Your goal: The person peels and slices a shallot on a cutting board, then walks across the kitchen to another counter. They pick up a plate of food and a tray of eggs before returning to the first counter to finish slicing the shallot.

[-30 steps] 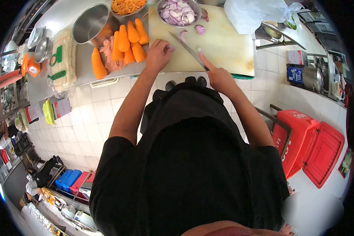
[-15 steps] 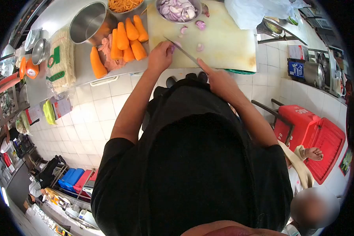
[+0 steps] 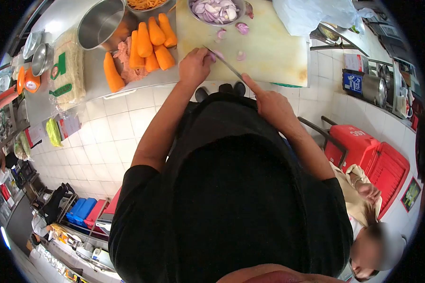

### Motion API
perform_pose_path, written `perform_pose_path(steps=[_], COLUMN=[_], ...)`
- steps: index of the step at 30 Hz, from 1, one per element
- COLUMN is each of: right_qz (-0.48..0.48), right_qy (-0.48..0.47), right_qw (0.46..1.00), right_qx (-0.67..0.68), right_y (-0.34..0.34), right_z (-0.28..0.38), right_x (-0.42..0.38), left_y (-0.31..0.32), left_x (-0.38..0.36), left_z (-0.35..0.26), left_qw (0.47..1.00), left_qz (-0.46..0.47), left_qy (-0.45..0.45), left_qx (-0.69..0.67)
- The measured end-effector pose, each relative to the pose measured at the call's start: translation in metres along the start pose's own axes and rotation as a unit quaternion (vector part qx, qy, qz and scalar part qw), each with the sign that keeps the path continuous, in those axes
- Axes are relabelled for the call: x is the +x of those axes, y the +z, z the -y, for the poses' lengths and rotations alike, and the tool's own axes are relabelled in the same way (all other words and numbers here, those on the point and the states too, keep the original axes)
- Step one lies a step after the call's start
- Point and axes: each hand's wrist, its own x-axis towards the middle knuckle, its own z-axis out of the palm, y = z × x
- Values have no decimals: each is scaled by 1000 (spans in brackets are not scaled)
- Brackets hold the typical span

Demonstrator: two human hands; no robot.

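Note:
My right hand (image 3: 270, 101) grips a long knife (image 3: 224, 62), index finger laid along the blade's spine, its edge angled across the pale cutting board (image 3: 274, 47). My left hand (image 3: 194, 65) pinches a small purple shallot (image 3: 215, 56) against the board right beside the blade. Two loose shallot pieces (image 3: 242, 28) lie farther back on the board. A steel bowl of sliced shallots (image 3: 215, 10) stands at the board's far edge.
Peeled carrots (image 3: 146, 45) lie on pink meat left of the board, beside an empty steel pot (image 3: 99, 23) and a packet of noodles (image 3: 66, 70). A white plastic bag (image 3: 307, 14) sits at back right. A red crate (image 3: 373, 160) and another person (image 3: 368, 221) are at right.
The knife blade and my left hand have stayed at the shallot while the view shifted slightly; another person has come into view at the lower right.

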Motion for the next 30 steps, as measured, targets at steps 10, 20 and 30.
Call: perform_pose_path(steps=[10, 20, 30], right_qz=[48, 31, -45], right_qy=[5, -1, -19], right_qw=[999, 998, 999], right_qx=[0, 46, 1], right_y=[6, 14, 10], right_z=[-4, -10, -28], right_x=[15, 16, 15], left_y=[9, 16, 13], left_x=[0, 0, -4], left_z=[14, 17, 12], left_qw=[997, 993, 998], left_qz=[-53, -96, -49], left_qy=[38, 63, 27], left_qx=[27, 8, 17])
